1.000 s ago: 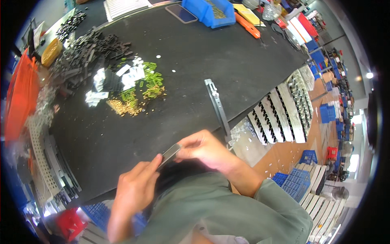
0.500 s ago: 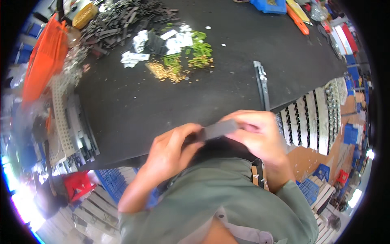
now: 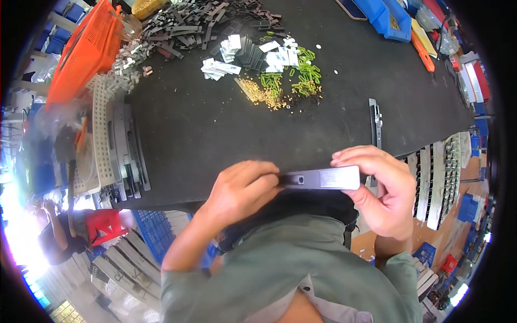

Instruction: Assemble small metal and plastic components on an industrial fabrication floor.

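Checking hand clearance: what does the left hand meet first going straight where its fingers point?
The left hand would likely meet the silvery-grey bar first; it is at that bar's left end. Beyond it comes the right hand, though depth is unclear.

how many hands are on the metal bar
2: the left hand at the left part of the metal bar, the right hand at its right end.

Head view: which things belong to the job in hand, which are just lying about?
Job in hand:
grey bar, held by left hand and right hand
likely green pieces, gold pieces

Probably just lying about:
phone
orange tool
red stool
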Available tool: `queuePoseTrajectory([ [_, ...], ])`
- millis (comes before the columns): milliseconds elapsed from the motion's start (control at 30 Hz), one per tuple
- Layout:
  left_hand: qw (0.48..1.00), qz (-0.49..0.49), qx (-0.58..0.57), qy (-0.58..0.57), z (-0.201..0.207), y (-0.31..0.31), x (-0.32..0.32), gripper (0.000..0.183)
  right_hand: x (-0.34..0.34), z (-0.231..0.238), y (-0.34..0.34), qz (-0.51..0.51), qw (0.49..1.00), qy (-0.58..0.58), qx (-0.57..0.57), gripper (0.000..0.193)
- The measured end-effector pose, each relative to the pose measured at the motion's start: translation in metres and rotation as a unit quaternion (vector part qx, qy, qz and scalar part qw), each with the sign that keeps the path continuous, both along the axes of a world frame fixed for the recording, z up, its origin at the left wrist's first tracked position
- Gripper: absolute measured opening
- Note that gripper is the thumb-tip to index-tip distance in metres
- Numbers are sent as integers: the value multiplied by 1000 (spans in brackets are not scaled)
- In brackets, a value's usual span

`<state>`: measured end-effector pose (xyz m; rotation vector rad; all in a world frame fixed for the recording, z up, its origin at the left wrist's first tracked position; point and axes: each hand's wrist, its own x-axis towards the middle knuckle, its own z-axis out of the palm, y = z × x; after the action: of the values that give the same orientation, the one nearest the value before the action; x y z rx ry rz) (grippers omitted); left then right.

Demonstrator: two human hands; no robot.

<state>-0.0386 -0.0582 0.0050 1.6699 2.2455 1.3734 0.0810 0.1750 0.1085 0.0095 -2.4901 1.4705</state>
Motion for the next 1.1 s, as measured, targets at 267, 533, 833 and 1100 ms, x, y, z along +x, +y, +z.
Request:
queuePoseTrajectory([
  [267, 921, -64, -65, -379, 39, -7, 21, 25, 11, -65, -14, -82, 861, -55, -500, 37],
  [533, 912, -99, -165, -363, 39, 22, 46, 67, 14, -70, 1, -101, 866, -104, -479, 24],
  [833, 917, -53, -136, -370, 36, 11, 46, 25, 27, -76, -5, -145, 830, -90, -531, 31],
  [1100, 967, 16, -254, -6, 42, -2, -6, 16, 6, -112, -2, -125, 879, -170, -427, 24],
])
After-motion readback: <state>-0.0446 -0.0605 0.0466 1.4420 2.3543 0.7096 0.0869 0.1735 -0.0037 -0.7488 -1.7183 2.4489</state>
